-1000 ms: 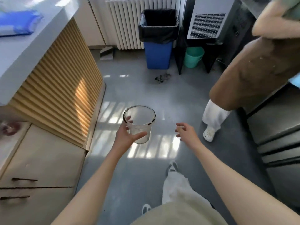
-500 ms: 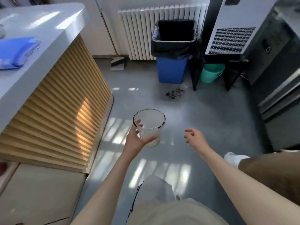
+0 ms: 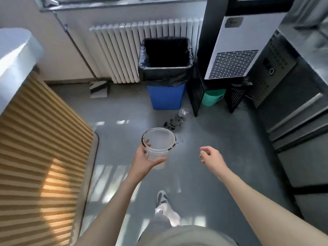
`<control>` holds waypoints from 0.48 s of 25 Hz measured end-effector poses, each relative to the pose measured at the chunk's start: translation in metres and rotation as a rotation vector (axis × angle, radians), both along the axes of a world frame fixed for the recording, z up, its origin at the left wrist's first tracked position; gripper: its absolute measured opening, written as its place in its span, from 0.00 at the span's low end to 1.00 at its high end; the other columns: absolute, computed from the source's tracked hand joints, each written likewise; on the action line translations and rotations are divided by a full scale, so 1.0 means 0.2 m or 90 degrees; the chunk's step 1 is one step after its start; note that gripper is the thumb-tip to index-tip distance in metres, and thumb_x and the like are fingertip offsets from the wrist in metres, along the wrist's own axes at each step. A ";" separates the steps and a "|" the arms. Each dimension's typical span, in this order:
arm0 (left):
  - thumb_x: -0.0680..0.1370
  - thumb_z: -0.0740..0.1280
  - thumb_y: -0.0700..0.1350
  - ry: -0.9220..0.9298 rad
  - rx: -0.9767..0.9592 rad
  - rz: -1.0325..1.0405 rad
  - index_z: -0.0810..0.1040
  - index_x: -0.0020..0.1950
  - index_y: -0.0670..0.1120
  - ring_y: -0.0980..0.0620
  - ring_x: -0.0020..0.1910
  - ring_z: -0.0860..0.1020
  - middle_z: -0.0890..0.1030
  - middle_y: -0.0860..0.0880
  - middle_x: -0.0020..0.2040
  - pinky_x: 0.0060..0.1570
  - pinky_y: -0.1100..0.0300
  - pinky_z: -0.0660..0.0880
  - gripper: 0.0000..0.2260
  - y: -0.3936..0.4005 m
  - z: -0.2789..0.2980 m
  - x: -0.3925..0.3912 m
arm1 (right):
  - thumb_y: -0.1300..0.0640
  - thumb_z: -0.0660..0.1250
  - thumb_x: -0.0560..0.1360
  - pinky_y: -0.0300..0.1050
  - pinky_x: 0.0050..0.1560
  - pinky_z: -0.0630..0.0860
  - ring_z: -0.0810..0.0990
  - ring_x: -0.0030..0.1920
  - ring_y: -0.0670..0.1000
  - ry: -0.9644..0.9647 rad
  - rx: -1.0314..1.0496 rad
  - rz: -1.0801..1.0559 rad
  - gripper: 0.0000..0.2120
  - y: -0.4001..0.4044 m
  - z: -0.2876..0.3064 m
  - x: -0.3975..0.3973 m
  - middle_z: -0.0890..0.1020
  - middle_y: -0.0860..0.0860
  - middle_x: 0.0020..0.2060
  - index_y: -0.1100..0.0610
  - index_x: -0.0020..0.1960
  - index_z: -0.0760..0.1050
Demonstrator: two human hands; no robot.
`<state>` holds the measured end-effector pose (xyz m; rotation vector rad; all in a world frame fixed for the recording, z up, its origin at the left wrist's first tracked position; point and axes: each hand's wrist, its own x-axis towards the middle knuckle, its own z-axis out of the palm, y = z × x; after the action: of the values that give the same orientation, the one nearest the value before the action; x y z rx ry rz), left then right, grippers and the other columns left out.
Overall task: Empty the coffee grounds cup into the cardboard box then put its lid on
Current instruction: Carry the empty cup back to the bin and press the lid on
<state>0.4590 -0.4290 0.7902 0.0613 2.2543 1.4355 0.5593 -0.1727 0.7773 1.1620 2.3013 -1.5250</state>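
My left hand (image 3: 144, 161) grips a clear plastic cup (image 3: 158, 144) upright over the grey floor, thumb on its near side, fingers inside the far rim. The cup looks empty, with a dark smear along its rim. To the right of the cup, my right hand (image 3: 211, 156) hovers apart from it, holding nothing, fingers loosely curled. No cardboard box and no lid are in view.
A blue bin (image 3: 166, 75) with a black liner stands ahead by the white radiator (image 3: 127, 50). Dark debris (image 3: 174, 121) lies on the floor before it. A ribbed wooden counter (image 3: 39, 157) runs along the left; steel cabinets (image 3: 298, 125) and a green bucket (image 3: 212, 97) are on the right.
I have walked forward towards the blue bin, which looks larger now. The other person at right has dropped out of view. My hands keep the same pose with the cup.
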 end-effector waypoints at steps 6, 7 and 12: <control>0.66 0.85 0.48 0.030 -0.020 -0.066 0.68 0.76 0.54 0.52 0.70 0.75 0.76 0.54 0.68 0.71 0.50 0.73 0.43 0.31 0.00 -0.65 | 0.58 0.60 0.80 0.50 0.57 0.78 0.84 0.47 0.55 -0.014 0.001 -0.051 0.15 0.28 -0.01 -0.52 0.83 0.54 0.52 0.56 0.63 0.78; 0.66 0.85 0.48 0.032 -0.019 -0.066 0.68 0.75 0.56 0.53 0.70 0.76 0.76 0.56 0.67 0.71 0.50 0.73 0.42 0.36 0.00 -0.72 | 0.58 0.60 0.80 0.51 0.58 0.78 0.83 0.46 0.55 -0.018 0.001 -0.051 0.15 0.32 -0.02 -0.58 0.83 0.54 0.53 0.57 0.63 0.78; 0.65 0.85 0.55 0.060 -0.073 -0.082 0.65 0.78 0.58 0.61 0.67 0.73 0.74 0.61 0.70 0.65 0.62 0.69 0.46 0.67 -0.09 -1.04 | 0.56 0.60 0.80 0.54 0.62 0.76 0.82 0.55 0.57 -0.024 -0.004 0.007 0.16 0.63 -0.14 -0.95 0.83 0.55 0.55 0.58 0.66 0.76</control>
<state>0.2510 -0.2946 0.7718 0.2380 2.3565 1.2593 0.3692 -0.0465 0.7500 1.1640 2.2738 -1.4917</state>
